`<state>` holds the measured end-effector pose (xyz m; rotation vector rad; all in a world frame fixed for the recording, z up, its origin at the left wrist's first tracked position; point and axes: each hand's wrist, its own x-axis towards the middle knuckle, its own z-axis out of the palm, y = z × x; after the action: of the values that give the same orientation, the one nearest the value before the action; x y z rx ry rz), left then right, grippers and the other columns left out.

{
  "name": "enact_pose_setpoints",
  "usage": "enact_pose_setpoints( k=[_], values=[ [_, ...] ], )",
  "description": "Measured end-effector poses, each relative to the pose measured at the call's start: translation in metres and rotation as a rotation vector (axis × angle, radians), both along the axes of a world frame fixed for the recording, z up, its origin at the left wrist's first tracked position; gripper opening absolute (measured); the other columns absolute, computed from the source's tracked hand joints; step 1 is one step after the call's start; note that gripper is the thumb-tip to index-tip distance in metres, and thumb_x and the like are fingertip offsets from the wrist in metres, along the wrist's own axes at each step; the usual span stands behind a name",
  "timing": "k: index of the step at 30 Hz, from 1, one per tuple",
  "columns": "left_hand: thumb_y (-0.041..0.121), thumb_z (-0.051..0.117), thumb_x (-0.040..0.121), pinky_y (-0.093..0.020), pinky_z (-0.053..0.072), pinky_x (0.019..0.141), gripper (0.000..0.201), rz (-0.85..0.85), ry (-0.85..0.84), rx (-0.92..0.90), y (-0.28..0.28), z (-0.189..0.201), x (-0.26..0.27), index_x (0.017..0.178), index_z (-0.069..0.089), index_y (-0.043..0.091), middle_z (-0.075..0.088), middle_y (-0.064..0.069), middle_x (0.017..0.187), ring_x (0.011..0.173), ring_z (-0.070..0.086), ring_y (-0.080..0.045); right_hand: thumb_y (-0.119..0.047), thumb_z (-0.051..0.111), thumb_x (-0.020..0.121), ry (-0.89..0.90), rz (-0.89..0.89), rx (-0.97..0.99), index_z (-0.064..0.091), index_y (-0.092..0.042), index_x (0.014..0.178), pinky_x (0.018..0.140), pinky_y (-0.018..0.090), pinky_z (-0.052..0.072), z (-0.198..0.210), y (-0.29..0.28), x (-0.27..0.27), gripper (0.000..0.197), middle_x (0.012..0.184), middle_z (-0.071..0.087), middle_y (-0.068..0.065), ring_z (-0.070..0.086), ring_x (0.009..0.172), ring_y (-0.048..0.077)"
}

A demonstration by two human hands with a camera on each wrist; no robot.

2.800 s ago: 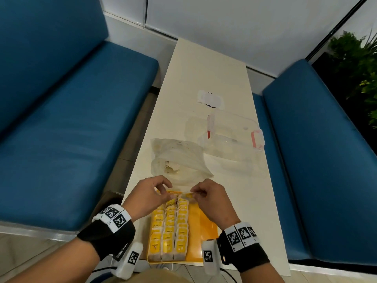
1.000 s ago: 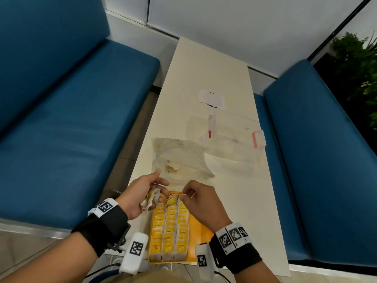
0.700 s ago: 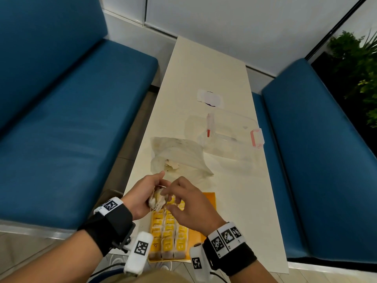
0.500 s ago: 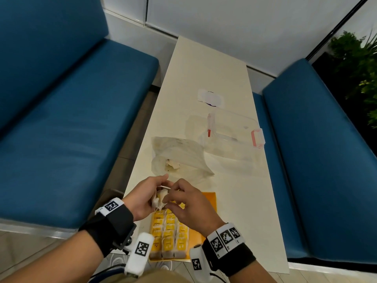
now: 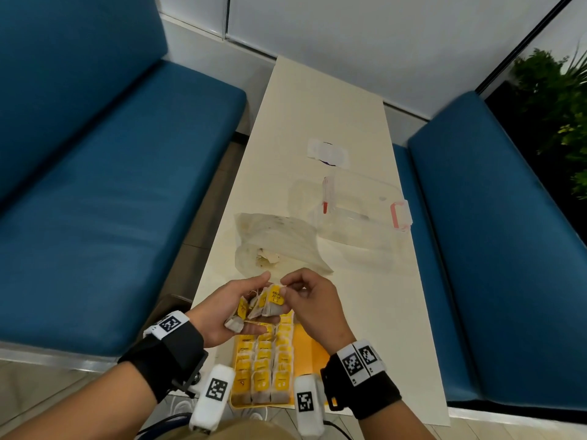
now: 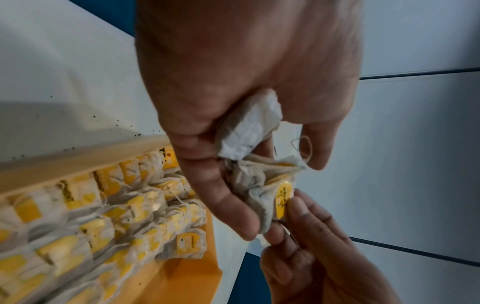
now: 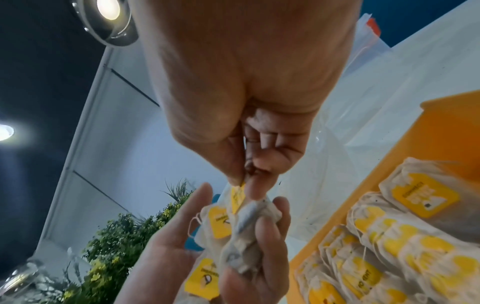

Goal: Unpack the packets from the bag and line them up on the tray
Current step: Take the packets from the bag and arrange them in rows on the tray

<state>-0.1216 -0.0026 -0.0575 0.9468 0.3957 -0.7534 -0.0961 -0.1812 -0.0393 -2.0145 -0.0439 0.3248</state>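
An orange tray (image 5: 313,347) lies at the near end of the table, with three rows of tea packets (image 5: 262,360) bearing yellow tags on its left part. Above the tray's far end my left hand (image 5: 254,301) holds a small bunch of packets (image 5: 260,308), palm up, fingers curled round them. My right hand (image 5: 284,289) pinches the yellow tag (image 6: 284,199) of one packet in that bunch between thumb and forefinger. The clear plastic bag (image 5: 279,239) lies flat just beyond the hands, a pale lump (image 5: 266,260) inside it.
A clear lidded box with red clips (image 5: 365,211) stands right of the bag, and a white label (image 5: 327,150) lies farther back. The narrow cream table (image 5: 317,106) runs between two blue benches (image 5: 95,201) (image 5: 508,249). A green plant (image 5: 556,106) fills the far right.
Both hands were at the tray's far end earlier. The left hand has since lifted a bunch of packets, and the right hand has come across to pinch one tag.
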Motion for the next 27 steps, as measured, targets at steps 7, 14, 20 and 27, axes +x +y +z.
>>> enact_pose_setpoints(
  k=[7, 14, 20, 27],
  values=[
    [0.032, 0.070, 0.088, -0.026, 0.056, 0.067, 0.041, 0.032, -0.102, -0.001, 0.001, -0.005, -0.001, 0.121, 0.064, 0.009, 0.074, -0.020, 0.116, 0.089, 0.071, -0.021, -0.007, 0.073, 0.086, 0.116, -0.040, 0.062, 0.070, -0.011, 0.098, 0.052, 0.021, 0.045, -0.002, -0.002, 0.003, 0.013, 0.077, 0.060, 0.002, 0.066, 0.060, 0.016],
    [0.029, 0.092, 0.063, -0.023, 0.048, 0.059, 0.048, -0.024, -0.189, 0.062, 0.002, -0.012, 0.001, 0.104, 0.070, 0.015, 0.071, -0.013, 0.100, 0.078, 0.068, -0.016, -0.012, 0.076, 0.084, 0.115, -0.054, 0.071, 0.067, -0.006, 0.085, 0.050, 0.019, 0.042, 0.001, -0.005, 0.002, 0.011, 0.066, 0.066, 0.003, 0.062, 0.056, 0.014],
    [0.016, 0.078, 0.069, -0.023, 0.040, 0.050, 0.035, -0.006, -0.197, 0.153, -0.003, -0.017, 0.002, 0.103, 0.069, 0.008, 0.064, -0.010, 0.081, 0.063, 0.059, -0.013, -0.008, 0.075, 0.084, 0.146, -0.035, 0.121, 0.071, -0.006, 0.085, 0.051, 0.024, 0.042, 0.004, -0.009, 0.001, 0.005, 0.065, 0.066, 0.002, 0.060, 0.058, 0.016],
    [-0.001, 0.058, 0.090, -0.020, 0.029, 0.042, 0.012, 0.035, -0.141, 0.222, 0.008, -0.022, 0.003, 0.096, 0.066, 0.007, 0.061, -0.014, 0.090, 0.057, 0.049, -0.013, -0.004, 0.078, 0.081, 0.115, -0.007, -0.048, 0.070, -0.002, 0.079, 0.052, 0.020, 0.046, 0.006, -0.034, 0.006, 0.009, 0.074, 0.070, 0.004, 0.064, 0.054, 0.012]
  ],
)
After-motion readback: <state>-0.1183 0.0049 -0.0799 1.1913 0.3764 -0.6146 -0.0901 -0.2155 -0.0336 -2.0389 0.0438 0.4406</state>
